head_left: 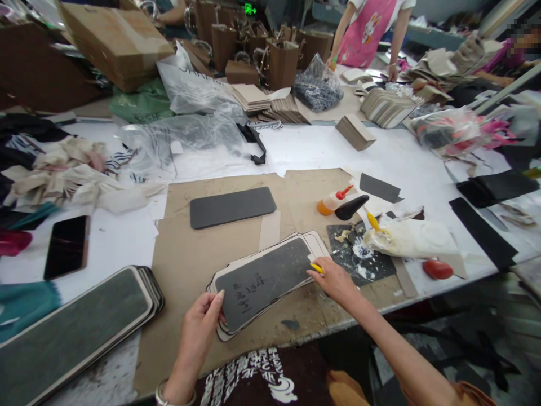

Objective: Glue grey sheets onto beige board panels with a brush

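Note:
A dark grey board with rounded corners and handwriting on it (264,276) tops a small pile of beige, dark-edged boards (315,243). My left hand (198,320) pinches its left end, thumb on top. At the right end, my right hand (332,281) is closed on a thin yellow tool (316,268), whose tip rests near the board's edge; its exact kind is unclear. Behind the pile lies another dark grey rounded board (232,207). To the right, a dark plate smeared with white paste (376,265) sits beside a whitish bag with a yellow piece (416,237).
An orange glue bottle with a red tip (332,202) and a black cone-shaped object (351,207) stand behind the plate. Long boards (84,332) are stacked at left near a phone (66,247). Plastic bags (198,141) lie farther back. Across the table stands a person in a pink apron (366,31).

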Demonstrator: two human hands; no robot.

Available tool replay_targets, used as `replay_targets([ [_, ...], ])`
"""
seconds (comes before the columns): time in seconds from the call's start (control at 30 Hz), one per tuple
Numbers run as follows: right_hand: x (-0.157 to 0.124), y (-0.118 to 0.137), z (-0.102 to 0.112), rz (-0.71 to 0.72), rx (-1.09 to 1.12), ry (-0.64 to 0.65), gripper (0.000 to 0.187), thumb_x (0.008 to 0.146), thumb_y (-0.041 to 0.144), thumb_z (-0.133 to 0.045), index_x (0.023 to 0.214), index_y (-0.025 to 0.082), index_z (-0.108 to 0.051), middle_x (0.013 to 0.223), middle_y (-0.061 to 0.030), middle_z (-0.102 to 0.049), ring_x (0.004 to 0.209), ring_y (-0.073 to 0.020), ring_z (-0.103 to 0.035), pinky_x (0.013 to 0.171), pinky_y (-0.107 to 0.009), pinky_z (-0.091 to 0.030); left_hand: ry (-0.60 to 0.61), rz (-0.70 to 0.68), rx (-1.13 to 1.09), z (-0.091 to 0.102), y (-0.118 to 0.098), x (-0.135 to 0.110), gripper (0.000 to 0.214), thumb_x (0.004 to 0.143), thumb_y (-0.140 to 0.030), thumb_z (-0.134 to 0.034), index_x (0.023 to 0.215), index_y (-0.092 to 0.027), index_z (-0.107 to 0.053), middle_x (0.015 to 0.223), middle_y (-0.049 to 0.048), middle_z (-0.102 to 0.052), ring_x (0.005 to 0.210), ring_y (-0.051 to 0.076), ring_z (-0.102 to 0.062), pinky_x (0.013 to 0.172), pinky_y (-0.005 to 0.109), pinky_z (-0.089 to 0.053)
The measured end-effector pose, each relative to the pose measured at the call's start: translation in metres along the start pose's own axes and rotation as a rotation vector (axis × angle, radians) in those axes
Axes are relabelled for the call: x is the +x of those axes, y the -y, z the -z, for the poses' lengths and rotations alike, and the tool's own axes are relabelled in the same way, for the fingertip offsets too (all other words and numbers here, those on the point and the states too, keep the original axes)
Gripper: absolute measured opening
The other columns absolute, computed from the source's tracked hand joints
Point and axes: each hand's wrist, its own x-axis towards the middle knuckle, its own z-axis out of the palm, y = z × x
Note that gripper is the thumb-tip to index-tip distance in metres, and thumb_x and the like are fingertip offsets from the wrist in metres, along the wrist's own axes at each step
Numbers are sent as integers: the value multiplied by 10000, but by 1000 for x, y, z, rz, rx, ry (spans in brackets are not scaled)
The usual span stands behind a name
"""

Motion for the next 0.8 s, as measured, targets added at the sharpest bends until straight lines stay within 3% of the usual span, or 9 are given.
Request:
replay_targets([
  [0.13,-39,66,24,212,237,58,351,769,450,-614,1005,203,-532,942,-50,-577,860,-184,-562,736,-275,-425,130,38,-199,-4,-41,-18,454,603,-615,-618,593,-168,-545,445,-4,-555,418,116,-462,434,234,-352],
  [0.23,-62,109,32,300,241,76,578,663,494,-697,1103,186,-482,979,-61,-552,911,-224,-539,751,-325,-445,207,15,-283,-11,-69,-31,404,631,-552,-643,609,-158,-555,475,1,-579,434,108,-491,436,216,-370],
  [0.33,-70,125,24,297,92,31,437,709,322,-681,1077,175,-498,956,-69,-540,880,-232,-533,686,-322,-457,256,15,-349,-17,-80,-39,373,639,-511,-661,613,-155,-551,475,-4,-578,431,101,-500,430,203,-375],
  [0.4,-70,123,18,297,2,-29,261,761,156,-590,1015,180,-533,906,-64,-548,831,-208,-537,635,-283,-449,278,10,-380,-20,-79,-41,366,642,-498,-666,609,-155,-543,482,-6,-578,436,100,-506,430,201,-378],
  [0.5,-68,107,24,316,36,-134,223,781,48,-490,930,194,-571,838,-47,-552,774,-168,-538,639,-246,-439,313,-35,-394,-19,-74,-40,358,681,-493,-636,627,-150,-548,537,3,-594,472,101,-523,459,208,-401],
  [0.63,-62,77,72,300,332,-302,125,848,169,-463,871,195,-583,818,-39,-556,777,-153,-539,725,-257,-443,193,-139,-371,-9,-77,-30,331,654,-436,-683,790,-154,-575,670,14,-636,615,114,-570,582,220,-450],
  [0.7,-58,63,101,226,469,-342,163,855,309,-493,778,194,-579,753,-27,-560,718,-154,-533,675,-264,-446,133,-196,-388,-4,-82,-22,398,611,-409,-722,885,-168,-564,783,25,-652,745,137,-598,693,246,-470],
  [0.8,-56,49,133,45,724,-314,281,773,463,-592,743,185,-568,676,-11,-559,590,-134,-499,518,-244,-411,156,-255,-398,-2,-90,-9,472,589,-396,-737,968,-181,-555,968,68,-645,940,184,-588,863,321,-444],
])
